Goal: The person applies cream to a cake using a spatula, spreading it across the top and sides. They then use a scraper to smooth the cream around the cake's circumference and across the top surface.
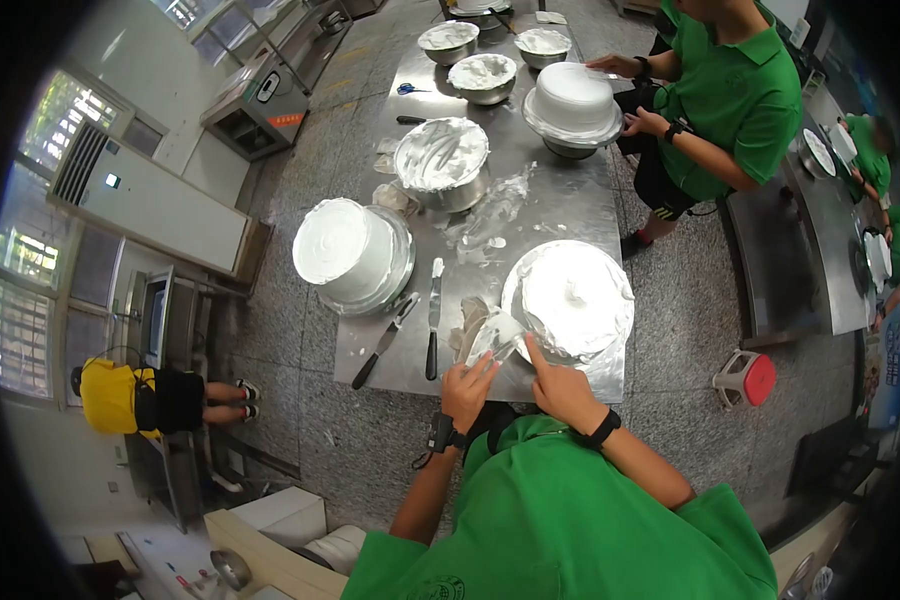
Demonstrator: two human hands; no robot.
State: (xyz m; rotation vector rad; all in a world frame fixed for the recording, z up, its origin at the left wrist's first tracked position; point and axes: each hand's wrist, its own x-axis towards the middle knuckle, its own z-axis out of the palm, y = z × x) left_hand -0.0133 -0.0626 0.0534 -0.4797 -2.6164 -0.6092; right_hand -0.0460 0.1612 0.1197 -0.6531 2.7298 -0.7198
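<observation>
My left hand (468,392) is closed in a pinch on a clear, bendable plastic scraper (502,332) smeared with white cream. On the scraper's other end, my right hand (567,392) grips with the index finger stretched forward; its thumb is largely hidden. Just beyond the hands lies a cream-covered cake (573,298) on a round turntable, its top uneven with a small peak. A crumpled cloth (467,325) sits beside the scraper. To the left are a cream-tipped spatula (433,320) and a second spatula (385,342).
A tall white cake (345,245) stands on a stand at the table's left edge. A steel bowl of cream (442,165) is farther back. Across the table, a person in green (725,100) handles another cake (573,95). A red-topped stool (757,380) stands right.
</observation>
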